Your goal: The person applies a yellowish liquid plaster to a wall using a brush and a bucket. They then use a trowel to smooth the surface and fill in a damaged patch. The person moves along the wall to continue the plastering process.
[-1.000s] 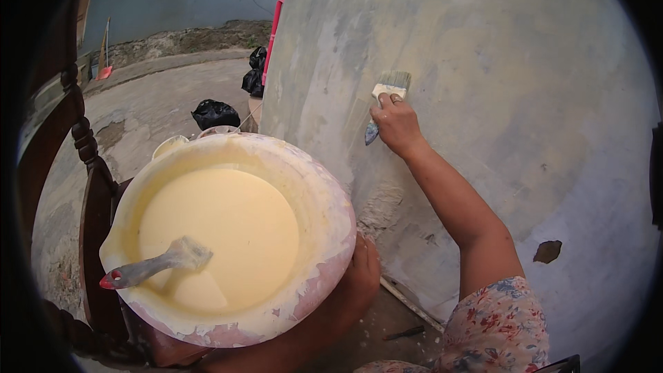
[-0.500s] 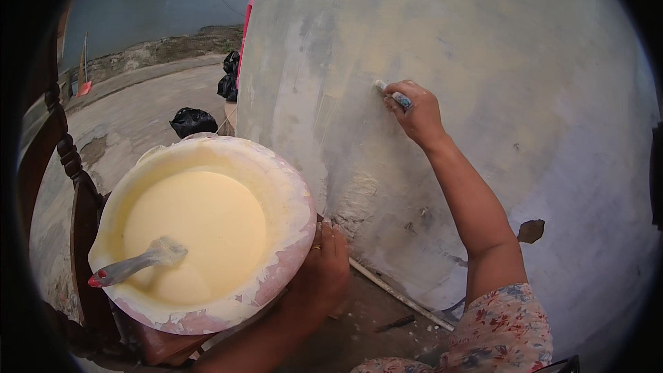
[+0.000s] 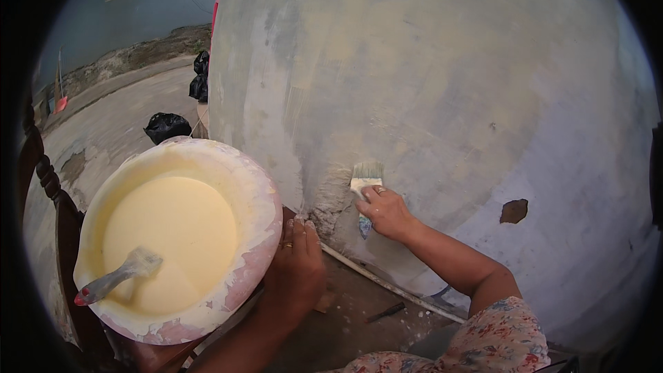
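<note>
My right hand [image 3: 390,214] is closed round the handle of a flat paintbrush [image 3: 367,173]. Its pale bristles point up and lie against the lower wall [image 3: 442,97], just right of a rough, crumbled patch. The wall is grey with streaky pale-yellow paint. To the left, a wide basin [image 3: 259,249] crusted with dried paint holds creamy yellow paint [image 3: 183,221]. A second brush [image 3: 114,283], grey-handled with a red end, leans in it, bristles in the paint. Beside the basin, my left hand [image 3: 297,269] rests at a dark wooden corner, fingers stretched forward; its palm is hidden.
A dark wooden chair [image 3: 59,207] stands under and left of the basin. Along the wall's foot runs a pale pole [image 3: 387,280], with a dark flat tool [image 3: 385,312] on the floor nearby. Black bags [image 3: 167,126] sit farther off. A brown hole [image 3: 514,211] marks the wall.
My right hand has moved down the wall with the brush, whose bristles now show plainly. The whole view has shifted slightly, and my left hand stays beside the basin.
</note>
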A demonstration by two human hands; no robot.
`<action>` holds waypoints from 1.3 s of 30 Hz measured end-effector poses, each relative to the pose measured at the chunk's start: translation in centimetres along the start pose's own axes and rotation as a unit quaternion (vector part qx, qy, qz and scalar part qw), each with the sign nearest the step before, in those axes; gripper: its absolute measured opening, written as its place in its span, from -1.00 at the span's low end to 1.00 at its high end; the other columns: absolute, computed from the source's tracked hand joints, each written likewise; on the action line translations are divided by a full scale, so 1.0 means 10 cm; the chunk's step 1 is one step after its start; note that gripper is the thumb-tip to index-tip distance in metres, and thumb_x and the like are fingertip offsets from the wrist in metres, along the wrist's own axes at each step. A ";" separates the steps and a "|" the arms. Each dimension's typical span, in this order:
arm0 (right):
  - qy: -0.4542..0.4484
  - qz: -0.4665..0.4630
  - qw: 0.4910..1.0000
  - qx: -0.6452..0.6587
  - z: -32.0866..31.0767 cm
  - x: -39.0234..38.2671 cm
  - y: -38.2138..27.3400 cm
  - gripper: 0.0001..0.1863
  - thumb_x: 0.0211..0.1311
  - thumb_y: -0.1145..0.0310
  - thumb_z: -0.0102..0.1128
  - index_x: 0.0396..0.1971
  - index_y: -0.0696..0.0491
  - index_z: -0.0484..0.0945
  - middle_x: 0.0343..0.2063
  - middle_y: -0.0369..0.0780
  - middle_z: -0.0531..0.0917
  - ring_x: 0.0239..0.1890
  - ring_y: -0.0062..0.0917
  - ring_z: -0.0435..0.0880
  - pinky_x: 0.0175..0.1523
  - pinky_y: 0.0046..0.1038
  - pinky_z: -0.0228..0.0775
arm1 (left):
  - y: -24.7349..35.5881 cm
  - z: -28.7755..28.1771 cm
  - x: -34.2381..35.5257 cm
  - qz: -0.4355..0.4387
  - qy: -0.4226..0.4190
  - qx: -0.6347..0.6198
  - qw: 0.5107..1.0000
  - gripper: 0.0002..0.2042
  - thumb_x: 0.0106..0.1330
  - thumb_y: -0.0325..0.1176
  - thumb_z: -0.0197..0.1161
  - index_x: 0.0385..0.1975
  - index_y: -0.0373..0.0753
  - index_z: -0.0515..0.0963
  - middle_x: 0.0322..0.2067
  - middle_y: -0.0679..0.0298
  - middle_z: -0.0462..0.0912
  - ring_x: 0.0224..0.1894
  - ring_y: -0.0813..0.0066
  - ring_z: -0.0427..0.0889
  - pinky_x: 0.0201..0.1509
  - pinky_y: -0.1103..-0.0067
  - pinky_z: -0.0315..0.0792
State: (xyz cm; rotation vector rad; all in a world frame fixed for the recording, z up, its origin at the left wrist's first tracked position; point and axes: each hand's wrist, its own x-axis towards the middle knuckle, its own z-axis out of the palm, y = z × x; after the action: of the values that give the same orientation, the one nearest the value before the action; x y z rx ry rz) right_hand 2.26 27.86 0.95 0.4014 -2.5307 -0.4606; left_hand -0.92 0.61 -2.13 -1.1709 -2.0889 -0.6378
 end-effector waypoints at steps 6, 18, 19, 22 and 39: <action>-0.029 0.139 0.973 0.184 -0.11 -0.37 0.15 -0.76 -0.03 0.51 0.31 -0.28 0.04 0.63 -0.29 -0.16 0.65 -0.27 -0.20 0.66 -0.21 -0.28 0.52 | 0.01 -0.01 0.03 0.018 -0.020 0.006 1.000 -0.41 0.01 -0.38 0.33 0.03 -0.64 0.40 0.01 -0.34 0.49 0.11 -0.23 0.52 0.32 0.08 0.32; 0.351 0.077 0.897 -0.258 -2.12 -0.32 0.86 -0.69 -0.10 0.61 0.37 -0.26 0.06 0.67 -0.20 -0.12 0.71 -0.15 -0.23 0.70 -0.07 -0.35 0.57 | 0.07 -0.20 0.03 -0.046 -0.054 -0.046 0.996 -0.36 0.01 -0.42 0.38 0.10 -0.61 0.33 0.05 -0.30 0.46 0.16 -0.23 0.46 0.37 0.10 0.26; 0.315 0.079 0.906 -0.272 -2.10 -0.41 0.88 -0.69 -0.11 0.58 0.35 -0.25 0.06 0.67 -0.18 -0.10 0.70 -0.13 -0.21 0.69 -0.05 -0.33 0.57 | 0.09 -0.20 0.04 -0.048 -0.058 -0.053 0.996 -0.36 0.02 -0.42 0.38 0.10 -0.61 0.32 0.06 -0.30 0.45 0.17 -0.23 0.45 0.38 0.10 0.25; 0.194 0.073 0.927 -0.314 -1.72 -0.85 0.83 -0.70 -0.10 0.49 0.29 -0.25 0.06 0.67 -0.10 -0.07 0.67 -0.05 -0.15 0.67 0.03 -0.27 0.56 | 0.13 -0.20 0.09 -0.046 -0.065 -0.071 0.994 -0.37 0.04 -0.42 0.36 0.11 -0.63 0.32 0.07 -0.32 0.44 0.18 -0.23 0.44 0.38 0.10 0.24; 0.355 0.361 0.840 0.193 -2.71 -0.76 1.19 -0.79 0.17 0.38 0.41 -0.26 0.17 0.65 -0.43 -0.33 0.65 -0.37 -0.69 0.53 -0.24 -0.60 0.36 | 0.11 -0.22 0.07 -0.048 -0.076 -0.070 0.994 -0.35 0.04 -0.45 0.34 0.16 -0.57 0.29 0.09 -0.30 0.43 0.22 -0.24 0.39 0.40 0.10 0.20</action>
State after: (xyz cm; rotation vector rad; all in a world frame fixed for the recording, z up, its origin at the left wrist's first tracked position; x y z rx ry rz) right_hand 21.04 34.83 23.98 -0.2365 -1.8160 0.4337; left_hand 0.43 -0.01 -0.07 -1.2361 -2.2693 -0.7724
